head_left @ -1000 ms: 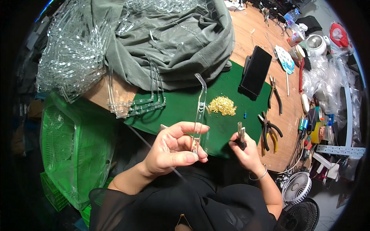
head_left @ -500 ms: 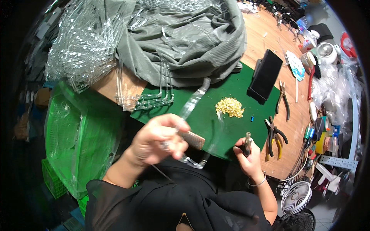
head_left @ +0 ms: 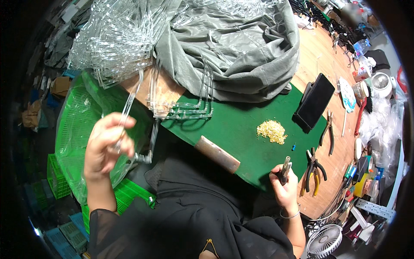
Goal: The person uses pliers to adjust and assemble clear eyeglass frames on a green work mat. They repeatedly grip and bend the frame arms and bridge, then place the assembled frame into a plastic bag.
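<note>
Off the left edge of the table, my left hand [head_left: 108,144] is closed around a clear plastic glasses frame [head_left: 130,101], whose long arm points up and whose lower part hangs beside the fingers. It is over a green basket [head_left: 75,138] lined with clear plastic. My right hand [head_left: 284,186] grips a small hand tool [head_left: 285,167] with a dark body and a pale, tube-like tip; its exact kind is unclear. It rests at the near right edge of a green mat [head_left: 233,125]. Beyond it lies a heap of tiny gold metal pieces [head_left: 271,131] next to a small blue piece [head_left: 294,146].
Several clear frames [head_left: 189,114] stand stacked at the mat's left corner. A grey cloth [head_left: 254,73] and a big pile of clear frames [head_left: 112,43] fill the back. A brown block [head_left: 217,154] lies at the front edge. On the right are a phone [head_left: 317,101] and pliers [head_left: 311,170].
My left hand has swung left with the glasses frame, from above the mat's front edge to over the green basket. The brown block now shows fully. My right hand keeps its tool.
</note>
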`<state>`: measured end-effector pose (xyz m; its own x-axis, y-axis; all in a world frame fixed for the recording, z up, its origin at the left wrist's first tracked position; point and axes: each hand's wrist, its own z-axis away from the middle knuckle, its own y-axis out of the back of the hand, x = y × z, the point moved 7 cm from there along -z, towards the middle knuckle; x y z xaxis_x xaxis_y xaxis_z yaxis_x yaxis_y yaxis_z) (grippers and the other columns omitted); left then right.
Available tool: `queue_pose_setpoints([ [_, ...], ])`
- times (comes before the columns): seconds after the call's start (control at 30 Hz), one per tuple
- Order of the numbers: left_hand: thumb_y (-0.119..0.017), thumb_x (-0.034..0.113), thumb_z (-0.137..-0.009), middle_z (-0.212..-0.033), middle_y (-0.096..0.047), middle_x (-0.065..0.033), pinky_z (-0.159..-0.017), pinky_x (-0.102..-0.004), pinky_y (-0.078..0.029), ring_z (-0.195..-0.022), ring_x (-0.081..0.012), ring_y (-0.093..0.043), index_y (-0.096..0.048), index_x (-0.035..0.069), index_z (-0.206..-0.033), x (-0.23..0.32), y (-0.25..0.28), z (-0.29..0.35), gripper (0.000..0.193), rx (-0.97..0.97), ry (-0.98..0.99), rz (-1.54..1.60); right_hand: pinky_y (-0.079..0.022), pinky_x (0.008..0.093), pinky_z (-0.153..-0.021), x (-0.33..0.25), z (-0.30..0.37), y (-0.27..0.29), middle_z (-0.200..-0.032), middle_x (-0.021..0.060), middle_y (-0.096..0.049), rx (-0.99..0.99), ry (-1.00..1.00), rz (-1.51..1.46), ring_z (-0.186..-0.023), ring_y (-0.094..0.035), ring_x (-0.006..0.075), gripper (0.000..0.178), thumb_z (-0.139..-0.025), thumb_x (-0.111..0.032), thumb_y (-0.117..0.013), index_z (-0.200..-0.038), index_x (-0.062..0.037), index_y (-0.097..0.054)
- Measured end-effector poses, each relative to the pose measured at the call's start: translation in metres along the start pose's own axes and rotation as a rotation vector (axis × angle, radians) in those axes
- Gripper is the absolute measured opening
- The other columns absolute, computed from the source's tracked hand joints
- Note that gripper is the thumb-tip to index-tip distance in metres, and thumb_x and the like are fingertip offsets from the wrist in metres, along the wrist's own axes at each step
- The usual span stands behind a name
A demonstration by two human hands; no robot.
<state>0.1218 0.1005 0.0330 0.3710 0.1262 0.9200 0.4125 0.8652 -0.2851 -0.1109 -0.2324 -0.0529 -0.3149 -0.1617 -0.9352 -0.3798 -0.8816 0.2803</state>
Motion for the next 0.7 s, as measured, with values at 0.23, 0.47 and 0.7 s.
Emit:
queue_pose_setpoints([
  [0.23,-0.069,0.020,-0.071,-0.102,-0.060,-0.0153,-0.095,-0.0438,-0.038,-0.103,-0.0316,-0.054,-0.063,0.001,-0.089,-0.053,-0.119,-0.078,0.027,0.004,-0.672,-1.293,-0.046,0.0304,-0.062,-0.021,-0.003,-0.013,-0.075,0.0111,-0.056,-0.013,0.213,0.327,-0.064,-0.056,0.0243,0.019,-0.070,-0.004,-0.068,-0.085,-0.0014,-0.056],
  [0.47,-0.071,0.032,-0.074,-0.121,-0.050,-0.0178,-0.098,-0.0498,-0.032,-0.111,-0.0338,-0.048,-0.039,0.001,-0.130,-0.060,-0.125,-0.088,0.071,-0.119,-0.735,-1.339,-0.047,0.0322,-0.063,-0.022,0.019,-0.002,-0.076,0.0094,-0.058,0.145,0.457,0.222,-0.069,-0.057,0.0258,0.018,-0.070,-0.004,-0.068,-0.082,-0.0031,-0.055],
  [0.7,-0.055,0.016,-0.085,-0.089,-0.064,-0.0189,-0.074,-0.0360,-0.049,-0.083,-0.0311,-0.063,-0.058,0.000,-0.103,0.004,-0.162,-0.223,0.024,-0.163,-0.779,-1.046,-0.045,0.0314,-0.058,-0.021,0.004,-0.010,-0.073,0.0109,-0.057,0.070,0.287,0.346,-0.063,-0.054,0.0251,0.020,-0.069,-0.006,-0.070,-0.082,-0.0018,-0.056],
])
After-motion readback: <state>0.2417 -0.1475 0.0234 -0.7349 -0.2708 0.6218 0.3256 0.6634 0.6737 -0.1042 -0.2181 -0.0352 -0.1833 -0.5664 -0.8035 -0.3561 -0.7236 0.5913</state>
